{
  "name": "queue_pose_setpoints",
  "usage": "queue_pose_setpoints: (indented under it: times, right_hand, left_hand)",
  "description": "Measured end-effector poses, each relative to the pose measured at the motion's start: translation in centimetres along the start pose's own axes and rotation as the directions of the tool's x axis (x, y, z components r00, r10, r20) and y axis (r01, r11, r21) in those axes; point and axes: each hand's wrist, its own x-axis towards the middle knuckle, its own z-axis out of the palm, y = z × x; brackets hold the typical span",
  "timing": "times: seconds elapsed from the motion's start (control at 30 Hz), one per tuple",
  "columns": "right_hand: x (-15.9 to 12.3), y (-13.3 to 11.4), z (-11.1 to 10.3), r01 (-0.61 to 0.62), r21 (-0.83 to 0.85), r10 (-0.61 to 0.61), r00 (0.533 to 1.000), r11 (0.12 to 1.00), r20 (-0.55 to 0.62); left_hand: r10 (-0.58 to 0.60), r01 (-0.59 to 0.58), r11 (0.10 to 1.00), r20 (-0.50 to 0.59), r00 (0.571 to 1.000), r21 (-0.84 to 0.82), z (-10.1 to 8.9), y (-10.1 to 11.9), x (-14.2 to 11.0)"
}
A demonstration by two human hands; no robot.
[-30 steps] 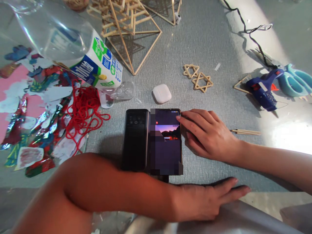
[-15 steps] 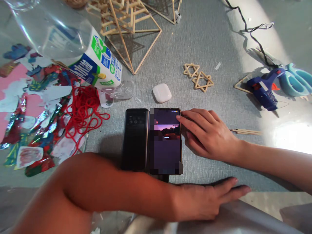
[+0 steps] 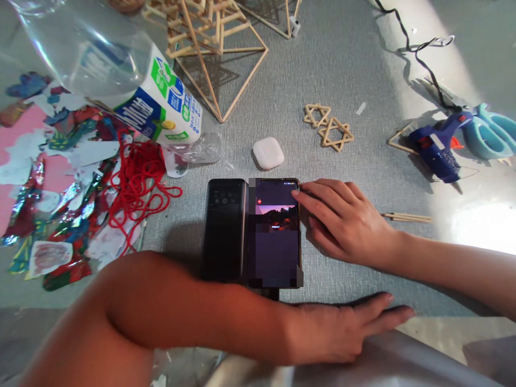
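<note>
A lit phone [image 3: 276, 258] lies face up on the cloth, parts of its screen blurred into blocks; a purple-pink picture of dark trees shows across it. At its upper right edge, my right hand [image 3: 342, 215] rests palm down, fingers stretched, the index fingertip touching the phone's corner. Left of the phone lies a black flat device [image 3: 223, 236], its lower end reaching toward my forearm. My left arm crosses in front of both, and my left hand [image 3: 334, 333] rests at the table's near edge, fingers extended to the right, holding nothing. Above the phone sits a white earbud case [image 3: 269, 153].
A clear plastic bottle [image 3: 173, 102] lies at the left beside red yarn [image 3: 135, 177] and painted scraps [image 3: 48, 258]. Stick frames [image 3: 242, 78] stand behind. Two small stick stars [image 3: 336, 133], a blue glue gun [image 3: 435, 148], light-blue scissors [image 3: 487, 134] and loose sticks [image 3: 407, 217] lie rightward.
The picture on the phone's screen has shifted, and a small red icon above it looks clearer. Both hands stay where they were.
</note>
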Motion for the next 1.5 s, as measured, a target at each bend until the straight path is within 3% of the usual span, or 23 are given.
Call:
queue_pose_setpoints:
  times: [0.1,0.2,0.4,0.63,0.8,0.9,1.1,1.17,1.23,1.3,1.33,1.4,1.5]
  right_hand:
    - [0.1,0.0,0.0,0.007,-0.003,-0.007,1.0,1.0,-0.006]
    - [0.1,0.0,0.0,0.0,0.004,0.0,1.0,1.0,-0.01]
    - [0.0,0.0,0.0,-0.001,-0.001,0.001,1.0,1.0,-0.008]
    - [0.1,-0.1,-0.1,0.012,-0.021,-0.012,1.0,1.0,-0.017]
    - [0.1,-0.1,0.0,0.005,-0.012,-0.005,1.0,1.0,-0.015]
    - [0.1,-0.1,0.0,0.011,-0.018,-0.012,1.0,1.0,-0.017]
    - [0.2,-0.1,-0.1,0.019,-0.039,-0.02,1.0,0.999,-0.02]
    - [0.2,-0.1,-0.1,0.021,-0.045,-0.022,0.999,0.999,-0.025]
    - [0.2,-0.1,-0.1,0.021,-0.047,-0.023,0.999,0.999,-0.027]
    - [0.2,-0.1,-0.1,0.021,-0.043,-0.022,0.999,0.999,-0.026]
    - [0.2,-0.1,-0.1,0.021,-0.041,-0.022,0.999,0.999,-0.026]
    - [0.2,-0.1,0.0,0.02,-0.04,-0.021,0.999,0.999,-0.027]
    - [0.2,-0.1,0.0,0.02,-0.038,-0.021,0.999,0.999,-0.026]
  left_hand:
    - [0.01,-0.014,0.998,0.072,0.997,0.063,-0.2,0.1,0.1]
    - [0.059,-0.067,0.99,0.072,0.996,0.126,-0.1,0.5,0.2]
    - [0.051,-0.067,0.963,0.068,0.996,0.262,0.1,1.0,0.4]
    - [0.122,-0.144,0.951,0.096,0.988,0.273,-0.3,0.6,0.6]
    - [0.122,-0.121,0.983,0.0,0.993,0.135,0.1,0.1,0.4]
    - [0.152,-0.157,0.979,0.05,0.987,0.13,0.2,-0.1,0.4]
    - [0.098,-0.096,0.988,-0.011,0.995,0.118,0.2,0.1,0.2]
    - [0.108,-0.121,0.947,0.062,0.992,0.297,0.0,0.6,0.7]
    - [0.059,-0.18,0.822,0.233,0.971,0.54,-0.2,1.1,1.7]
    - [-0.057,-0.257,0.692,0.406,0.912,0.675,-0.3,1.4,2.6]
    - [-0.103,-0.278,0.669,0.456,0.884,0.689,-0.3,1.5,2.9]
    - [-0.115,-0.287,0.669,0.477,0.871,0.685,-0.2,1.4,3.1]
    - [0.006,-0.266,0.73,0.383,0.924,0.63,-0.1,0.8,2.4]
